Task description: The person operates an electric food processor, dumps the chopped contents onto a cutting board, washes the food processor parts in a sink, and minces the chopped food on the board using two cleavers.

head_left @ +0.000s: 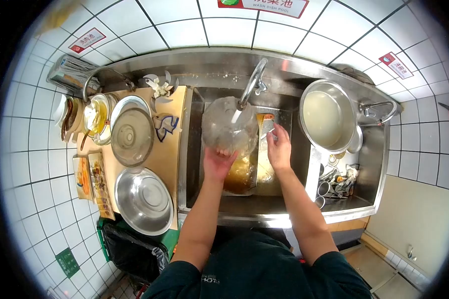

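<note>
A clear round bowl (pixel 223 122) is under the tap (pixel 254 82) in the middle sink, with water falling into it. My left hand (pixel 219 162) grips its near rim, fingers curled over the edge. To the right, my right hand (pixel 279 144) is raised over the sink with its fingers apart, holding nothing that I can make out. Close to those fingertips is a small orange and silver item (pixel 267 122), too small to name. Below the bowl, a container of brownish liquid (pixel 240 177) sits in the sink.
At left, a wooden board (pixel 170 164) holds metal bowls (pixel 143 201), a round lid-like dish (pixel 132 137) and trays of food (pixel 102 184). A large pot of cloudy liquid (pixel 324 119) stands right of the middle sink. Dishes and scraps (pixel 341 179) lie in the right sink.
</note>
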Tool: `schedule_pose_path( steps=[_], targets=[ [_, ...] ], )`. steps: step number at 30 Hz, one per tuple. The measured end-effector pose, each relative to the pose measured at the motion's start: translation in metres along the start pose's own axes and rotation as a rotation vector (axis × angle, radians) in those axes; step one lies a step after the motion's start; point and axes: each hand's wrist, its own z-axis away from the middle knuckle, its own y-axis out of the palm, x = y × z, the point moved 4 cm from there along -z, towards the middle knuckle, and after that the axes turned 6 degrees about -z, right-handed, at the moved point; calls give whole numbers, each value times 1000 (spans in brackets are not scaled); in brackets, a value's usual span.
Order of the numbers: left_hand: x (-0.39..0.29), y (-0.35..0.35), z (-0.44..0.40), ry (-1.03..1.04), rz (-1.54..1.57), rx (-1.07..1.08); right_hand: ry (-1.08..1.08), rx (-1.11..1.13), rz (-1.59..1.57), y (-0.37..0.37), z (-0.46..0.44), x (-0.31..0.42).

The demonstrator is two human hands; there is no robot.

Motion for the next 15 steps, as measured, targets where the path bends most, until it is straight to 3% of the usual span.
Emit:
schedule_pose_path(
  steps=[4,7,10,13,15],
  targets=[
    [-4,-2,10,52,-5,-78,55,-3,-50,1,3,-6],
    [-10,15,13,16,47,-20,79,5,-62,3,0,-8],
    [-15,34,18,47,-368,-16,76,-1,-57,5,0,-4],
    [-27,38,25,124,-1157,-163,54,17,-18,11,-8,-11],
    [-38,58,37,334,-1740,-1,60,58,-41,16,-18,-18]
  ],
)
